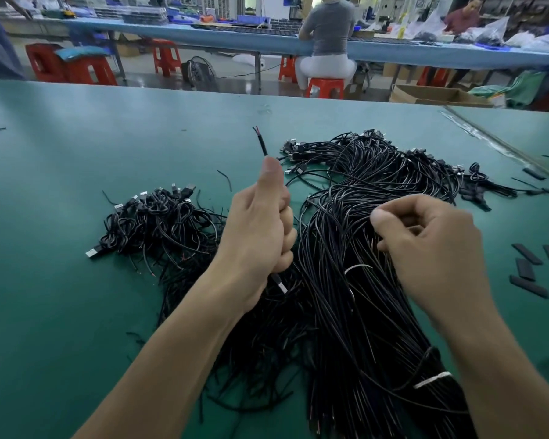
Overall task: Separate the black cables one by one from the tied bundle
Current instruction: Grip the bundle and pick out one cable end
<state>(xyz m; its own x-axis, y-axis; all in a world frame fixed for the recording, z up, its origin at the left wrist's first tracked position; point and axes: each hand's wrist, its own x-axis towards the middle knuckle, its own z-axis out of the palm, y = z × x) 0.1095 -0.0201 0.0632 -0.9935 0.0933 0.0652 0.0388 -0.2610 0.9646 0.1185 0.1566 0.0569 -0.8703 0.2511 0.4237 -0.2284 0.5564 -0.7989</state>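
Note:
My left hand [260, 223] grips one black cable [262, 144] in a fist. Its stripped end with red and black wires sticks up past my thumb, and its USB plug [281, 285] hangs out below my palm. The big tied bundle of black cables [355, 248] lies on the green table [76, 137], held by a white tie [431, 380] near my right forearm. My right hand [431, 242] rests on the bundle with curled fingers pinching among its strands. A smaller heap of loose separated cables [162, 223] lies to the left.
Flat black sleeve pieces [528, 285] lie at the right of the table, more near the far right edge [534, 174]. Beyond the table are red stools [325, 87], a floor fan [200, 72], a cardboard box [438, 95] and people seated at another bench.

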